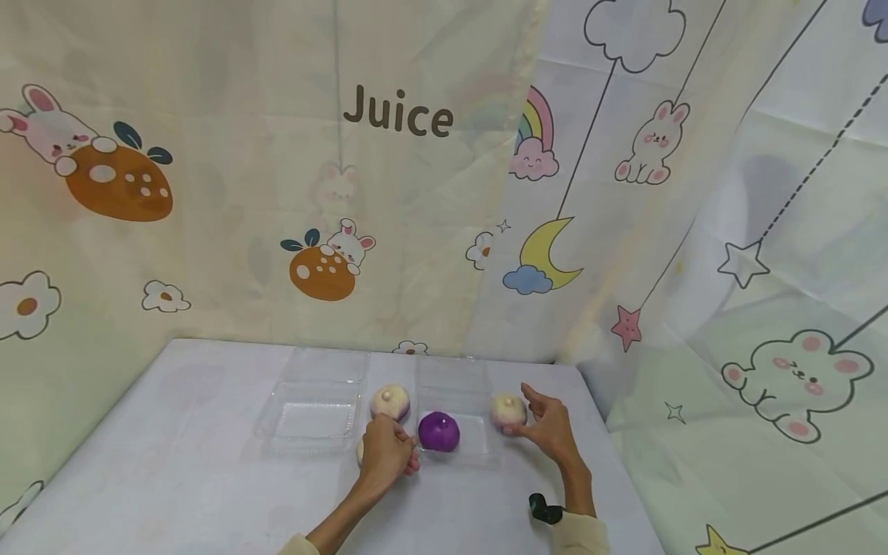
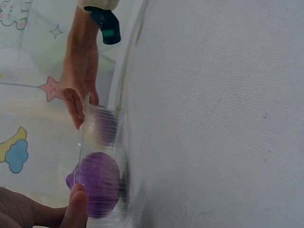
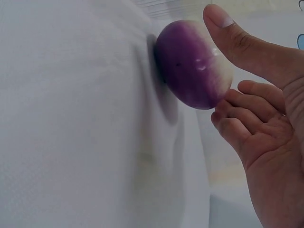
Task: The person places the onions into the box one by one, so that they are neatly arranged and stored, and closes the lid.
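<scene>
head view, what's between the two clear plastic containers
The head view shows a cream-and-purple ball between the left container and right container; nearer the viewer, the left hand over that gap partly hides another pale ball.

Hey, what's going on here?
Someone's right hand is spread beside a white-and-purple ball on the table. Their left hand is at the edge of a clear container holding a purple ball. A pale ball lies between that and another clear container; one more is mostly hidden behind the left hand.
</scene>
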`<state>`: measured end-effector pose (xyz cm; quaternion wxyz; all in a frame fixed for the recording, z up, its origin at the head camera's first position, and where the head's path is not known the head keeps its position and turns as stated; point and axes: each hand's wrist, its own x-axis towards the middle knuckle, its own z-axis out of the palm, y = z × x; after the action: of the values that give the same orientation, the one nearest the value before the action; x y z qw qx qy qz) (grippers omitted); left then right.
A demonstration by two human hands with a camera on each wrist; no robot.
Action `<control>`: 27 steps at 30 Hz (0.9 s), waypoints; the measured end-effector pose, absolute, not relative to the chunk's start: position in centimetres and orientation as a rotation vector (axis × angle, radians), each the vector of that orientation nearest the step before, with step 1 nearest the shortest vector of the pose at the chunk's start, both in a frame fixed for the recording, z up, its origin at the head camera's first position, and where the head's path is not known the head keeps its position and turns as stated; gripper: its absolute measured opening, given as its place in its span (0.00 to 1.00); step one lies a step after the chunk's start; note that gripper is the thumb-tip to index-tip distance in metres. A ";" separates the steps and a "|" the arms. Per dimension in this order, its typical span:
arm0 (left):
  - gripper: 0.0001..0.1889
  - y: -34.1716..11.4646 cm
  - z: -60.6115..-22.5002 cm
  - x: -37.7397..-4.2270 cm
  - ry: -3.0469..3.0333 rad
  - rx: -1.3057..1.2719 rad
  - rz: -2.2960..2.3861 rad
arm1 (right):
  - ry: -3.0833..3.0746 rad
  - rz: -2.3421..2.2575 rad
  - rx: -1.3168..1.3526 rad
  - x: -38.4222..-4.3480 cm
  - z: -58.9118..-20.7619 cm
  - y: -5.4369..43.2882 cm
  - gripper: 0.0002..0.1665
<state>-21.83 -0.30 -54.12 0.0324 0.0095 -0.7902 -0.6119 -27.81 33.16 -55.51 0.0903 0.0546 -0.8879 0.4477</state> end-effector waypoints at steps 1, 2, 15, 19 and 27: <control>0.09 -0.3 -54.1 -21.8 -2.432 0.031 -1.887 | -2.645 1.322 0.165 -27.8 -55.7 33.2 0.60; 0.09 -0.3 -54.1 -21.7 -2.431 0.033 -1.893 | -2.650 1.321 0.166 -27.8 -55.8 33.2 0.61; 0.07 -0.4 -54.3 -21.5 -2.414 0.022 -1.941 | -2.633 1.348 0.187 -27.7 -57.2 33.1 0.59; 0.08 -0.3 -54.3 -21.6 -2.414 0.030 -1.935 | -2.616 1.330 0.212 -27.7 -57.2 32.9 0.57; 0.08 -0.2 -54.2 -21.8 -2.410 0.039 -1.928 | -2.591 1.291 0.221 -27.9 -57.2 32.6 0.52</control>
<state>-21.81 -0.25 -54.19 0.0275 0.0126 -0.7806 -0.6243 -27.94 32.60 -57.22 0.1189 0.0755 -0.8861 0.4415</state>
